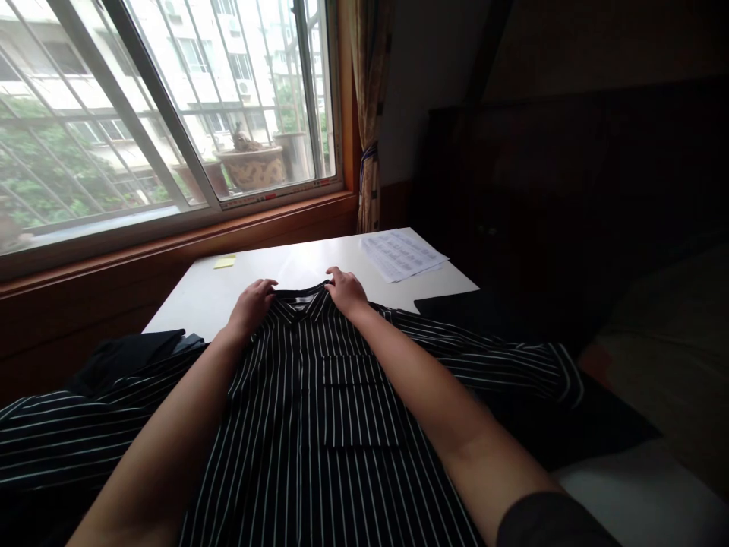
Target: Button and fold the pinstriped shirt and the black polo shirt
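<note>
A black shirt with white stripes [296, 425] lies spread face up on a white table [194, 296], its sleeves reaching out to both sides. At the left end of its collar is my left hand [254, 305], fingers closed on the fabric. My right hand [346, 292] pinches the collar's other end, with the index finger raised. Between the two hands the collar shows a pale label [304, 300] inside. A chest pocket [360, 403] sits below my right wrist.
Printed papers [399, 254] lie at the table's far right, and a yellow note [224, 261] at the far left. Dark folded cloth [134, 353] is under the left sleeve. A barred window [256, 91] and a tied curtain [370, 152] stand behind.
</note>
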{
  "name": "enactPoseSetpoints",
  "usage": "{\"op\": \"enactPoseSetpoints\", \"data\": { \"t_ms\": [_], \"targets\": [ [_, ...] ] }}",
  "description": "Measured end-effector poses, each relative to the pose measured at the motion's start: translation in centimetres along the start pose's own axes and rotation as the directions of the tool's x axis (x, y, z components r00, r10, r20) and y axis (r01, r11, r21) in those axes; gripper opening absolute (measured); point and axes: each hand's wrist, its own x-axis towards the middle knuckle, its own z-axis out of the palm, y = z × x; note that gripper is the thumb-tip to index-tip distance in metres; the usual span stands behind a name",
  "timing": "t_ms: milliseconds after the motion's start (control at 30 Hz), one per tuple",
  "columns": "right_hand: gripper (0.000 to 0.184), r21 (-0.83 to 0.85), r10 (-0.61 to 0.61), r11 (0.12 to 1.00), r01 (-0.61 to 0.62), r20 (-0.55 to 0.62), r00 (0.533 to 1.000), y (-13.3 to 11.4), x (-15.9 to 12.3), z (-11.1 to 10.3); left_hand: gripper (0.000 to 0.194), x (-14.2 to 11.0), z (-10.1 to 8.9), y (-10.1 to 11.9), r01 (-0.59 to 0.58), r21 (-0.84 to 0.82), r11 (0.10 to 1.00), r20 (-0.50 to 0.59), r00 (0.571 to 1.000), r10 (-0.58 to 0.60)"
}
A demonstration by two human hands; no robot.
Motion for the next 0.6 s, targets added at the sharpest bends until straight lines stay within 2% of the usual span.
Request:
{"op": "enactPoseSetpoints", "data": {
  "t_ms": [100,233,333,433,533,600],
  "targets": [
    [0.031,-0.017,0.002,1.0,-0.002,0.04,0.999,0.1,0.0,1.1,0.029,0.1,1.3,0.0,-0.005,0.034,0.999,0.023,1.0,0.004],
    [0.03,0.022,-0.007,1.0,0.005,0.105,0.994,1.4,-0.1,1.9,0.031,-0.9,2.7,-0.2,-0.009,0.072,0.997,0.057,0.998,0.005],
    [0.025,0.046,-0.042,0.998,0.036,0.141,0.989,3.0,-0.3,1.7,0.032,-1.8,3.3,0.1,-0.001,0.092,0.996,0.042,0.999,-0.003],
    [0.019,0.066,-0.104,0.993,0.095,0.159,0.982,4.2,-0.8,0.9,0.033,-2.4,3.3,1.5,-0.018,0.088,0.996,0.004,1.0,0.017],
    [0.017,0.068,-0.2,0.979,0.191,0.163,0.966,4.8,-1.7,0.3,0.037,-2.7,3.3,4.1,-0.212,0.035,0.977,0.02,0.977,0.211],
    [0.02,0.042,-0.287,0.958,0.285,0.194,0.938,4.7,-2.4,0.3,0.04,-3.0,3.7,5.8,-0.383,0.006,0.924,0.104,0.919,0.38]
  ]
}}
